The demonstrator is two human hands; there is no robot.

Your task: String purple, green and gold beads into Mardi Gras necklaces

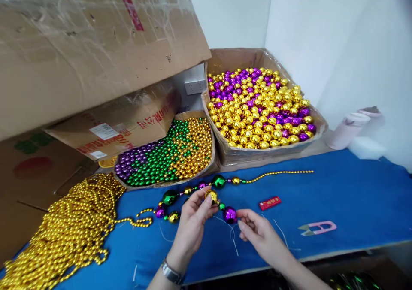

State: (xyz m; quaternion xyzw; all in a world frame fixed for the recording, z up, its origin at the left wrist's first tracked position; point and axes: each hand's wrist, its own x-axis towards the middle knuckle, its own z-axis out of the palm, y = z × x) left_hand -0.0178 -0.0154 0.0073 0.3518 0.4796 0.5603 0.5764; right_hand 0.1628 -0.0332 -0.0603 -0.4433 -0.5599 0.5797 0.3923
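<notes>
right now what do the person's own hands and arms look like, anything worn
Both arms are bare, with no sleeves in view and no gloves. The left hand has a silver metal-link wristwatch on its wrist. The right hand shows nothing on its wrist or fingers.

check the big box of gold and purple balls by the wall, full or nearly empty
Full: the big box is heaped with gold and purple balls up to its rim.

The heap of gold bead strands (64, 234) runs off the left and bottom edges. The print on the small red tag (269, 203) is too small to read, and the dark beads at the bottom right corner (354, 281) are blurred and cut off
</notes>
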